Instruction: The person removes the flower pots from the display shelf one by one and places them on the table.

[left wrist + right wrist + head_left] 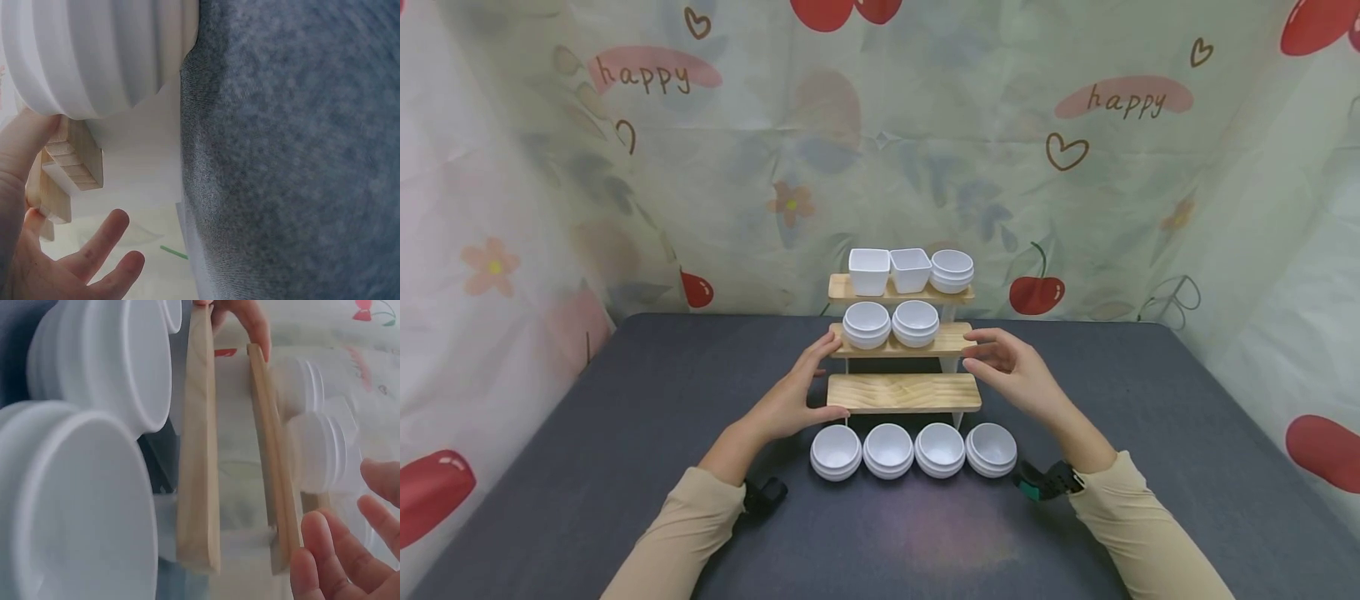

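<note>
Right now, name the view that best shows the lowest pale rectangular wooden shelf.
The head view: the lowest shelf shows nearly its whole top. Left wrist catches only one end; right wrist, mainly a long edge.

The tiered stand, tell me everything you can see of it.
The tiered stand has three stepped boards, seemingly pale grained wood, on white supports, upright on the dark table. White bowls, round and square, sit on the top board, round ones on the middle board. The left hand touches the bottom board and middle board at their left ends; the right hand is by the middle board's right end, contact unclear.
</note>
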Demonstrator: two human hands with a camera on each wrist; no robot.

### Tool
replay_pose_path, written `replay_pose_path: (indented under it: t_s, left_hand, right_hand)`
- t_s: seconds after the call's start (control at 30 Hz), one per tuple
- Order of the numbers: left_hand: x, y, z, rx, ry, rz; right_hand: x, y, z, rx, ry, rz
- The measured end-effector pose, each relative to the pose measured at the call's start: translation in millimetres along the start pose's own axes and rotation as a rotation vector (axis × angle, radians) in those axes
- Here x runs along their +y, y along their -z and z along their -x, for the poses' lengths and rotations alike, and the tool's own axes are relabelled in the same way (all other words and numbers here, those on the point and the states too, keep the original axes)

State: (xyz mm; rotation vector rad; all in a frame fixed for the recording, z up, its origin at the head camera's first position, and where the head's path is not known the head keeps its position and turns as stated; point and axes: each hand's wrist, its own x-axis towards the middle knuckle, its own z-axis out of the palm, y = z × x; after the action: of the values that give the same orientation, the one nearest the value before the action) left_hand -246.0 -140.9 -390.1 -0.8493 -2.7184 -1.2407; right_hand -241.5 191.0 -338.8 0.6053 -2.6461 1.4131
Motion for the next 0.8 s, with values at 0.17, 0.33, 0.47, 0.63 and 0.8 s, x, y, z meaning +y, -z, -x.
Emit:
replay_pose_path:
  t_s: [0.17, 0.33, 0.47, 0.63, 0.8]
  left_hand:
    - [0.1, 0.0, -0.1, -0.002, 0.003, 0.002]
    - [0.2, 0.1, -0.2, -0.001, 0.003, 0.001]
    - [0.6, 0.2, 0.1, -0.003, 0.005, -0.002]
    - [1.1, 0.3, 0.4, -0.001, 0.006, -0.005]
    - [0.9, -0.1, 0.3, 0.003, -0.004, -0.01]
  right_hand:
    - [-4, -6, -8.6, 0.013, 0.001, -0.017]
    - [-9, -12, -15.2, 0.027, -0.011, -0.035]
    - [-12, -17, -19.1, 0.042, -0.01, -0.062]
    - [-15, -21, -23.5, 0.068, -0.021, -0.074]
    - [-18, -25, -26.7, 0.083, -0.045, -0.052]
